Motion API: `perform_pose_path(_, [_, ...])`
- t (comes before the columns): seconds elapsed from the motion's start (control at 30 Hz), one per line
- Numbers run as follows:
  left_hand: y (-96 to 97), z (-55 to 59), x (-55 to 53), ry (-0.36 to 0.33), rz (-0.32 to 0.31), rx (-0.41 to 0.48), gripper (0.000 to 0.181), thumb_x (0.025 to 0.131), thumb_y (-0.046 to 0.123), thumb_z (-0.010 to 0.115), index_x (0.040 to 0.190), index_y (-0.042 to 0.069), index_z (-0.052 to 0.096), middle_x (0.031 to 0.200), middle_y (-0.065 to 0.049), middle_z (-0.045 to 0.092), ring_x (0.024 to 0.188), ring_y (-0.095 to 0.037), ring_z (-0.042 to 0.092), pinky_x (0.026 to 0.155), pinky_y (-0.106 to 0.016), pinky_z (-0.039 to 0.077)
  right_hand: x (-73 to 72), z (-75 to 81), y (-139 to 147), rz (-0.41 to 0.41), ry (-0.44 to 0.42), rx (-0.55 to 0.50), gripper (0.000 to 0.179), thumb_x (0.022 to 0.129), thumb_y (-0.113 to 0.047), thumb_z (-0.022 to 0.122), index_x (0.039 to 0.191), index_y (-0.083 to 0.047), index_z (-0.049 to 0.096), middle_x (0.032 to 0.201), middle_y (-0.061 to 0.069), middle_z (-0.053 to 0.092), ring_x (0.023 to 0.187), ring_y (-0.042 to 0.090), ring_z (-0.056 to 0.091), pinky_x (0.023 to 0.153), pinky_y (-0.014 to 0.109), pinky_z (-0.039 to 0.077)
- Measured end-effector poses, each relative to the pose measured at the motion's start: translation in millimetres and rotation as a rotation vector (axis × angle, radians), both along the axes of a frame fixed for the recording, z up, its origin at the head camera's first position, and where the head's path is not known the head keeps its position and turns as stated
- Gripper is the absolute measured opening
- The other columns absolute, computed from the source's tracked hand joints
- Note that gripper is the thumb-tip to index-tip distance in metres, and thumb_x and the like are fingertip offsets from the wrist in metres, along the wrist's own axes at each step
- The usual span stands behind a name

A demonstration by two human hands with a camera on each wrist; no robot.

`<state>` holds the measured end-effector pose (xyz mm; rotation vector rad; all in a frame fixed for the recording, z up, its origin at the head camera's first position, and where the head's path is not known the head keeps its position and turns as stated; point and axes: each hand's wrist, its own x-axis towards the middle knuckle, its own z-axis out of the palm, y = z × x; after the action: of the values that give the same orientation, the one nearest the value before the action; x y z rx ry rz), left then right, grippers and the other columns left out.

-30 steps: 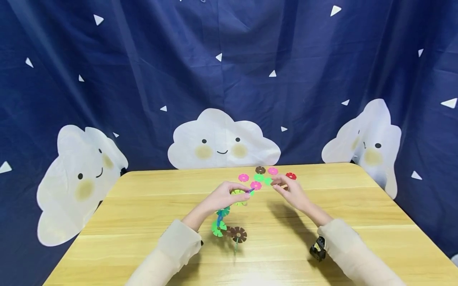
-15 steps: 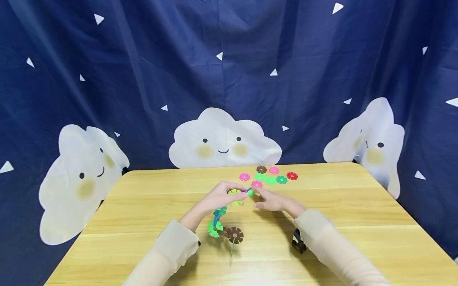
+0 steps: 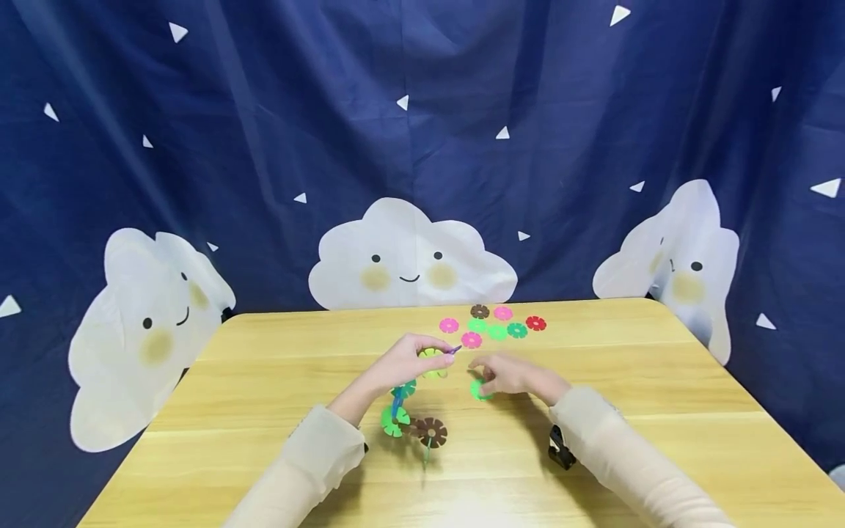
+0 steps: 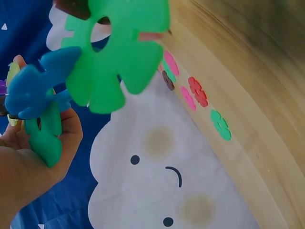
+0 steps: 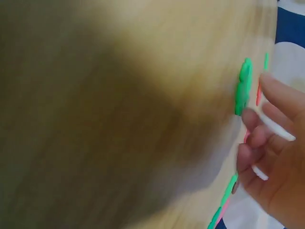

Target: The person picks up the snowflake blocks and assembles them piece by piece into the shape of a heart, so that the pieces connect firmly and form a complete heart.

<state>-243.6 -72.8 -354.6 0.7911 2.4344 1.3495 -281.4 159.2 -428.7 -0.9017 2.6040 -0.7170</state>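
The left hand (image 3: 409,361), at the centre of the head view, grasps a chain of flower-shaped notched plastic discs (image 3: 394,424), with the purple disc (image 3: 455,350) pinched between thumb and fingers. The yellow disc (image 3: 432,362) shows just beside the thumb. From that hand the chain hangs towards 6 o'clock, through a teal disc (image 3: 405,388), a blue disc (image 3: 397,404) and a bright green one, then turns towards 3 o'clock to a dark brown disc (image 3: 433,433) with a thin green piece (image 3: 427,449) at its 6 o'clock. The left wrist view shows the chain's green and blue members slotted together.

The right hand (image 3: 515,374) lies at the left hand's 3 o'clock, fingers bent, with a loose green disc (image 3: 480,390) by its fingertips at 8 o'clock; whether it is pinched or merely touched, one cannot tell.

At the right hand's 11 o'clock, eight more discs lie spread on the wooden table (image 3: 634,352). A red disc (image 3: 536,323) marks the 3 o'clock end, with a dark teal disc (image 3: 518,331) beside it; a pink disc (image 3: 449,325) marks the 9 o'clock end. A navy curtain (image 3: 449,139) with smiling clouds hangs at 12 o'clock, past the table.
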Motion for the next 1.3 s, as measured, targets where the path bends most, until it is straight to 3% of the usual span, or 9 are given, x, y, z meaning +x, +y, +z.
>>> perform_pose_path(0.17, [1.7,-2.4,1.2,-0.013,-0.002,-0.002,0.036,0.086,0.032,0.06,0.112,0.008,0.064,0.11,-0.006,0.063,0.094,-0.018,0.05,0.078,-0.033,0.042,-5.7,-22.9,10.5,0.063,-0.007,-0.027,0.034,0.076,-0.018,0.074,0.1,-0.001,0.057,0.082,0.004,0.053,0.076,0.016,0.048,0.072,0.032,0.044])
perform_pose_path(0.27, [1.1,-2.4,0.2,-0.011,0.001,0.0,0.035,0.086,0.032,0.06,0.111,0.008,0.064,0.107,-0.005,0.064,0.091,-0.018,0.05,0.077,-0.033,0.042,-0.2,-17.6,8.7,0.028,-0.002,-0.079,0.026,0.077,-0.012,0.072,0.09,-0.001,0.053,0.081,0.004,0.05,0.075,0.015,0.045,0.069,0.03,0.043])
perform_pose_path(0.3, [0.8,-2.4,-0.4,-0.008,0.002,0.0,0.034,0.086,0.032,0.061,0.111,0.009,0.064,0.106,-0.005,0.064,0.091,-0.019,0.051,0.077,-0.034,0.042,7.7,-6.1,3.7,-0.015,-0.038,-0.099,0.024,0.076,-0.008,0.071,0.089,0.0,0.052,0.077,0.004,0.05,0.071,0.014,0.045,0.066,0.029,0.044])
perform_pose_path(0.53, [2.2,0.6,-1.1,-0.005,0.007,-0.006,0.034,0.086,0.03,0.06,0.112,0.008,0.063,0.11,-0.006,0.063,0.092,-0.018,0.052,0.077,-0.033,0.043,19.7,14.5,-0.3,-0.084,-0.181,-0.609,0.02,0.087,0.003,0.053,0.103,0.012,0.044,0.06,0.002,0.047,0.047,0.009,0.041,0.046,0.021,0.037])
perform_pose_path(0.7, [1.5,-1.7,-2.1,-0.018,0.008,0.009,0.036,0.086,0.03,0.061,0.112,0.006,0.063,0.112,-0.008,0.062,0.091,-0.016,0.051,0.077,-0.032,0.043,29.6,29.6,-1.2,-0.126,-0.028,-0.81,0.021,0.091,0.003,0.048,0.109,0.013,0.044,0.057,0.0,0.045,0.05,0.01,0.047,0.047,0.02,0.036])
perform_pose_path(0.93, [1.8,-3.3,-2.6,-0.04,0.006,0.035,0.034,0.085,0.027,0.062,0.11,0.005,0.064,0.098,-0.009,0.065,0.053,-0.012,0.038,0.054,-0.024,0.037,45.8,49.1,-10.5,-0.119,0.097,-0.963,0.025,0.089,0.008,0.048,0.112,0.017,0.041,0.06,-0.005,0.05,0.048,0.013,0.043,0.045,0.021,0.035])
perform_pose_path(1.03, [3.3,-4.4,-2.9,-0.04,0.003,0.036,0.035,0.084,0.028,0.064,0.11,0.006,0.065,0.097,-0.008,0.066,0.061,-0.012,0.045,0.058,-0.025,0.04,50.3,53.3,-16.1,-0.146,0.13,-0.973,0.026,0.089,0.007,0.05,0.113,0.015,0.043,0.062,-0.009,0.054,0.048,0.012,0.044,0.046,0.019,0.037])
perform_pose_path(1.2, [4.8,-4.5,-2.2,-0.026,-0.001,0.055,0.037,0.083,0.028,0.066,0.113,0.006,0.064,0.11,-0.007,0.064,0.1,-0.019,0.053,0.085,-0.036,0.043,55.0,54.8,-22.0,-0.199,0.225,-0.954,0.022,0.088,0.008,0.051,0.11,0.01,0.05,0.057,-0.003,0.051,0.047,0.005,0.045,0.042,0.02,0.037])
perform_pose_path(1.3, [5.1,-4.1,-1.0,-0.015,-0.007,0.065,0.038,0.083,0.026,0.066,0.114,0.005,0.062,0.115,-0.01,0.062,0.105,-0.025,0.053,0.09,-0.042,0.042,57.4,55.0,-24.3,-0.224,0.298,-0.945,0.021,0.087,0.009,0.052,0.108,0.009,0.052,0.053,0.004,0.049,0.047,0.003,0.045,0.04,0.021,0.036])
